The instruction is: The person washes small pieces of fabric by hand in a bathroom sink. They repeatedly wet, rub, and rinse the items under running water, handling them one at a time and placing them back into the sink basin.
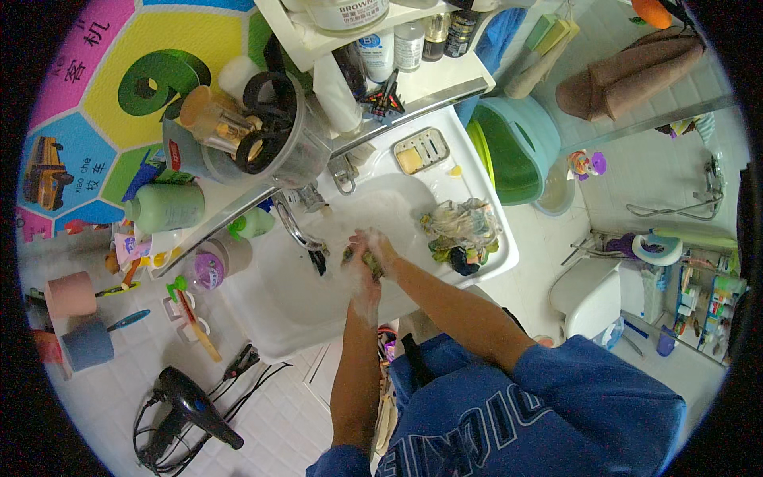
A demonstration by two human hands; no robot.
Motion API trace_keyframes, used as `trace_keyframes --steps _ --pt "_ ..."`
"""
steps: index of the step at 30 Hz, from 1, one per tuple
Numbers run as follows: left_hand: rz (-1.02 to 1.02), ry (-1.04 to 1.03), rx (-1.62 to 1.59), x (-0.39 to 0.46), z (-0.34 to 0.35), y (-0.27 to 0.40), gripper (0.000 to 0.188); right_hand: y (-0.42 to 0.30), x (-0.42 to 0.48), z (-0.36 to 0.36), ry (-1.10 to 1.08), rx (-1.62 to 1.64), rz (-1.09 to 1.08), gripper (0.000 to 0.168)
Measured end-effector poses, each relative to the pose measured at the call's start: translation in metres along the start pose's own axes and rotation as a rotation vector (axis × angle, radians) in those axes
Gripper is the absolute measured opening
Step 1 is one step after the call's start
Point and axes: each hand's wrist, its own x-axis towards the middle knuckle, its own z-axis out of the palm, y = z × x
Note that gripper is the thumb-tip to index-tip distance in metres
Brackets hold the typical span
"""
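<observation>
Both hands are together over the white sink (262, 322), near the chrome faucet (292, 223). My left hand (363, 283) and my right hand (381, 253) press a small greenish wet cloth (372, 263) between them. Fingers hide much of the cloth, and mist or spray blurs the hands. On the sink's right ledge lies a crumpled pile of wet patterned clothing (465, 226), apart from my hands. Behind it is a soap dish (438, 143) with a yellowish soap bar (409, 161) in it. A small soap piece (456, 171) rests beside the dish.
Left of the sink, a black hair dryer (194, 405) with cords hangs near the tiled wall. Bottles and a clear plastic container (304, 155) line the shelf behind the faucet. Green basins (518, 149) stand right of the sink; a white toilet (587, 298) is farther right.
</observation>
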Motion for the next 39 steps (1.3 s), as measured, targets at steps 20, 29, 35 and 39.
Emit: trace_keyframes --steps 20,29,35,39 --pt "-0.071 -0.261 -0.022 0.005 0.002 -0.007 0.046 -0.043 -0.079 0.041 0.262 -0.383 -0.606 0.042" --pt "-0.016 -0.364 -0.012 -0.003 0.003 -0.009 0.035 -0.049 -0.068 0.015 0.241 -0.347 -0.415 0.030" --pt "0.117 -0.196 -0.049 0.011 -0.012 -0.026 0.030 -0.024 -0.056 0.024 0.265 -0.246 -0.646 0.022" --pt "-0.041 -0.023 -0.108 -0.015 0.021 -0.008 0.035 -0.019 -0.035 0.003 0.153 -0.326 -0.316 0.025"
